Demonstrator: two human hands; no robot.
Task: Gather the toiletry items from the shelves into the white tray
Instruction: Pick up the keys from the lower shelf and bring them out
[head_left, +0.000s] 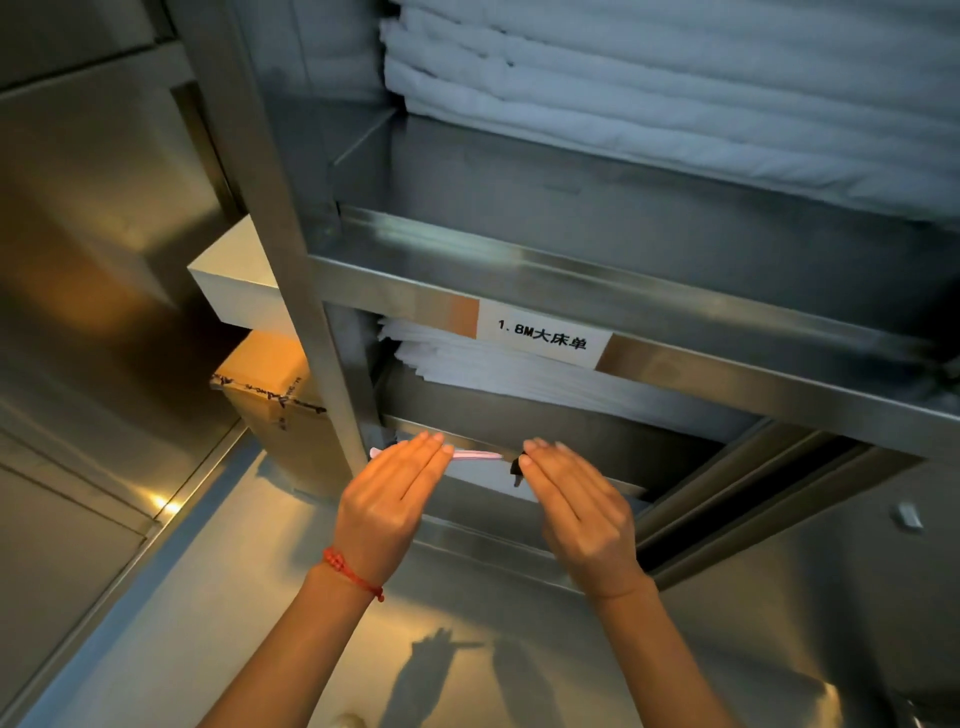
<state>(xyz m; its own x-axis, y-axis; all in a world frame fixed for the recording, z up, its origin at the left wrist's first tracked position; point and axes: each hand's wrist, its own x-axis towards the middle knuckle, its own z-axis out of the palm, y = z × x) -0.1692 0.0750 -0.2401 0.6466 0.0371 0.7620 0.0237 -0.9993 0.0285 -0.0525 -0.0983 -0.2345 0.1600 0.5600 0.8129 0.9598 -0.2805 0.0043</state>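
My left hand (387, 506) reaches toward the lowest steel shelf and holds a slim pink stick-like item (480, 455), which pokes out on both sides of the fingers. My right hand (576, 512) is level with it to the right and pinches a small black item (516, 469) at its fingertips. Both hands show their backs, so the thumbs and grips are hidden. Just beyond and below the fingers, between the hands, lies a white surface (483, 477); I cannot tell if it is the white tray.
A steel rack (675, 322) fills the view, with a label (543, 335) on its edge. Folded white linen (623, 93) sits on the top shelf and white sheets (519, 374) on the shelf below. A cardboard box (270, 395) and a white box (234, 280) stand at the left.
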